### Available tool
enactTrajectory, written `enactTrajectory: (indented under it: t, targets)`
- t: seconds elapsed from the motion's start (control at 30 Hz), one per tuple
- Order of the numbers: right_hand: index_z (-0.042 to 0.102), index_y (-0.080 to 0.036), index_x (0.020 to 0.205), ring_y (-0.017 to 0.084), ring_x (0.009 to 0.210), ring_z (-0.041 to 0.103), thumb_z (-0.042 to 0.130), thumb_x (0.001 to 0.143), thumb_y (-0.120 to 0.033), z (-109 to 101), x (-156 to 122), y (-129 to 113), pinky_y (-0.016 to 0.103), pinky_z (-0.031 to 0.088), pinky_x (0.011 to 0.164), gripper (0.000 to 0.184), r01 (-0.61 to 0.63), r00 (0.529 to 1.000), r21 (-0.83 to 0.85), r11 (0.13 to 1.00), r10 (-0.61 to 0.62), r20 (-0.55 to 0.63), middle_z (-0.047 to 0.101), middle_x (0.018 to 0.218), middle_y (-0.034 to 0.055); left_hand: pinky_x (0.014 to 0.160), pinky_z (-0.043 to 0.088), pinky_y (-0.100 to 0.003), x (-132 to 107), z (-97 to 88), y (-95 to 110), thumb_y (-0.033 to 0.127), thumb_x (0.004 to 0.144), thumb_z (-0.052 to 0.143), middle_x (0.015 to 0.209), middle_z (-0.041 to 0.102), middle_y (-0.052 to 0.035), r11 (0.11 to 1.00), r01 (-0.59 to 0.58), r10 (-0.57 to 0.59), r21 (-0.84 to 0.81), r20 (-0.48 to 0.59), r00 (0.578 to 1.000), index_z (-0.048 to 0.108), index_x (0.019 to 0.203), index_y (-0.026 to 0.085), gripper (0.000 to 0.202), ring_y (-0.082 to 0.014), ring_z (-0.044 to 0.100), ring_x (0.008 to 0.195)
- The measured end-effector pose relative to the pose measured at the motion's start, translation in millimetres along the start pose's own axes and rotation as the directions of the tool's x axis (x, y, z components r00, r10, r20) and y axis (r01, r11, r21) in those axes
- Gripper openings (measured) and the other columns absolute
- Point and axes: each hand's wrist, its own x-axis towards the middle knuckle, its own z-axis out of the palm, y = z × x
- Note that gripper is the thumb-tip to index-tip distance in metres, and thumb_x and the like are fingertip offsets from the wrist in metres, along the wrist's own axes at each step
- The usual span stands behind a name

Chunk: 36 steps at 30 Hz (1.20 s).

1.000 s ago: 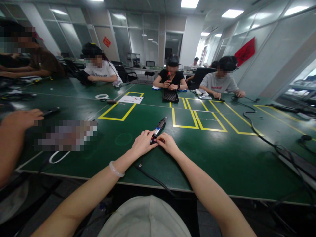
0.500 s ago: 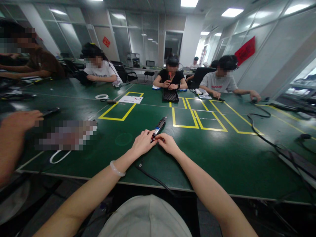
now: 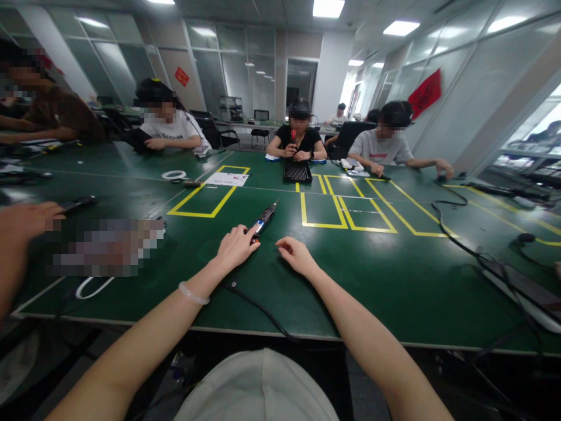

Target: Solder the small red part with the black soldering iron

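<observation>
My left hand (image 3: 235, 250) is closed round the rear part of an electric screwdriver (image 3: 265, 218). The tool is slim and black with a blue-and-white label, and its thin bit points away from me to the upper right. A bit of red shows at its rear, beside my thumb; the rest of that end is hidden under the hand. My right hand (image 3: 297, 255) rests just right of the tool, apart from it, its fingers loosely bent with nothing visible in them. Below the left hand, a black cable (image 3: 262, 309) with a round end lies on the table.
The green table (image 3: 372, 292) carries yellow tape outlines (image 3: 324, 226). A white paper sheet (image 3: 228, 179) and a white ring (image 3: 174, 175) lie farther left. Across the table a person handles a red-tipped tool over a black tray (image 3: 297, 173). Another person's hand (image 3: 33, 217) is at left.
My right hand has let go of the screwdriver's rear end and is now apart from it. The left hand has shifted left with the screwdriver, and its bit shows more plainly.
</observation>
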Motion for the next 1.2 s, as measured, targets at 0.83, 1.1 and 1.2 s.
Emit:
enactTrajectory:
  t: [0.83,1.1,1.2]
  targets:
    - [0.066,-0.019,0.094,0.013,0.072,0.056,0.056,0.087,-0.014,-1,1,-2,0.026,0.043,0.069,0.014,0.004,1.000,-0.042,0.999,-0.003,0.028,0.063,0.083,0.0012,0.085,0.045,-0.044,10,10.8,-122,0.041,0.092,0.044,0.124,0.053,-0.0221,0.893,0.441,-0.428,0.093,-0.129,0.894,0.049,0.128,0.012,0.047,-0.0358,0.052,0.110]
    - [0.066,-0.020,0.093,0.014,0.073,0.056,0.056,0.087,-0.013,-1,1,-3,0.026,0.043,0.070,0.014,0.007,0.999,-0.053,0.999,-0.005,0.045,0.063,0.083,0.0010,0.080,0.048,-0.044,12,8.0,-125,0.042,0.091,0.045,0.118,0.057,-0.0207,0.885,0.459,-0.454,0.078,-0.071,0.888,0.050,0.125,0.012,0.045,-0.0346,0.059,0.101]
    - [0.066,-0.020,0.093,0.014,0.074,0.056,0.056,0.087,-0.013,-1,1,-2,0.026,0.043,0.071,0.013,0.009,0.999,-0.058,0.998,-0.006,0.050,0.063,0.084,0.0012,0.080,0.048,-0.045,13,8.6,-125,0.042,0.091,0.044,0.118,0.057,-0.0210,0.885,0.461,-0.457,0.061,-0.072,0.886,0.050,0.125,0.012,0.046,-0.0351,0.059,0.102]
